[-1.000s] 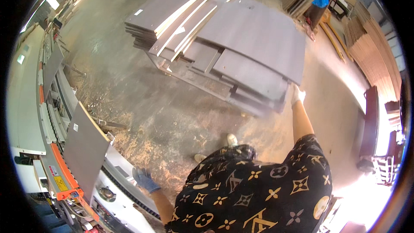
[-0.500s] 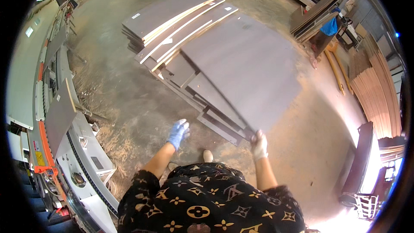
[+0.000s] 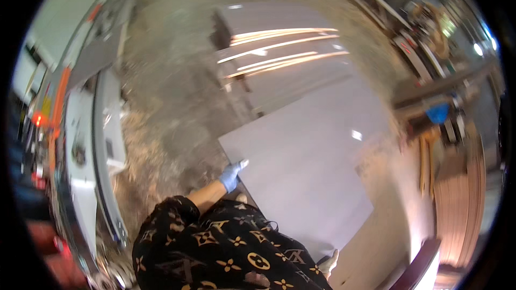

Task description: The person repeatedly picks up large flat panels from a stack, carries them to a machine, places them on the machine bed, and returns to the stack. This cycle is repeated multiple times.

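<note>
A large flat grey panel is held up in front of my body, with a small white sticker near its far right side. My left hand, in a blue glove, grips its left edge. The thumb lies on top and the fingers go under. At the near edge, low in the view, my right hand in a whitish glove holds the panel, mostly hidden by my sleeve and the board. Behind the panel, a stack of grey boards lies on the floor, crossed by several pale-edged strips.
A long machine with an orange rail runs along the left. Sawdust covers parts of the concrete floor. To the right are yellow forks, a stack of brown sheets, a blue bag and a dark red slab.
The panel has come off the stack toward me and turned. My left hand, open before, now grips its left edge. My right hand has drawn back close to my body. The view has turned.
</note>
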### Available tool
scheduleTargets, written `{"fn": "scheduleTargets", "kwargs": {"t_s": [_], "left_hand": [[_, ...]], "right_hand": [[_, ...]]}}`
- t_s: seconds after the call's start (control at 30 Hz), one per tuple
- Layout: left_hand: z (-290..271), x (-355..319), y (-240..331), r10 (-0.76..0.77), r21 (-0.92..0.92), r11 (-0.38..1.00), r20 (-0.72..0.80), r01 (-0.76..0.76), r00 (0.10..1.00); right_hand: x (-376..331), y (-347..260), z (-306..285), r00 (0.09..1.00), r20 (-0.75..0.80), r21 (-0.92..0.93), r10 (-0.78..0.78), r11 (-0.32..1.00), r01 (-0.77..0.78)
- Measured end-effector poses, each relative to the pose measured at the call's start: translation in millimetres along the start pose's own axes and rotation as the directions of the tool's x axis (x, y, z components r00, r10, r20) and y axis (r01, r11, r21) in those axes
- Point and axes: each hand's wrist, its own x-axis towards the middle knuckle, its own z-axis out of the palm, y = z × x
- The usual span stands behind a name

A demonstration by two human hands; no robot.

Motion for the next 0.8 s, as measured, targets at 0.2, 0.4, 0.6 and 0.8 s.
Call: {"fn": "scheduleTargets", "kwargs": {"t_s": [0.2, 0.4, 0.6, 0.8], "left_hand": [[-92.8, -96.9, 81.9, 0.321, -0.123, 0.928, -0.212, -0.351, 0.923], [-205.8, -235.0, 125.4, 0.645, 0.008, 0.661, -0.517, -0.750, 0.563], [-328.3, -355.2, 127.7, 0.531, -0.056, 0.397, -0.800, -0.916, 0.279], [-433.6, -423.1, 141.0, 0.417, -0.063, 0.224, -0.896, -0.972, 0.154]], "right_hand": [[6.1, -11.1, 153.2, 0.912, 0.397, -0.302, 0.102, 0.953, 0.025], [-19.9, 69.7, 336.6, 0.581, 0.748, -0.424, 0.319, 0.904, 0.050], [-124.3, 209.2, 461.0, 0.440, 0.718, -0.622, 0.539, 0.781, 0.059], [-231.4, 317.1, 497.0, 0.306, 0.672, -0.722, 0.674, 0.688, 0.070]]}}
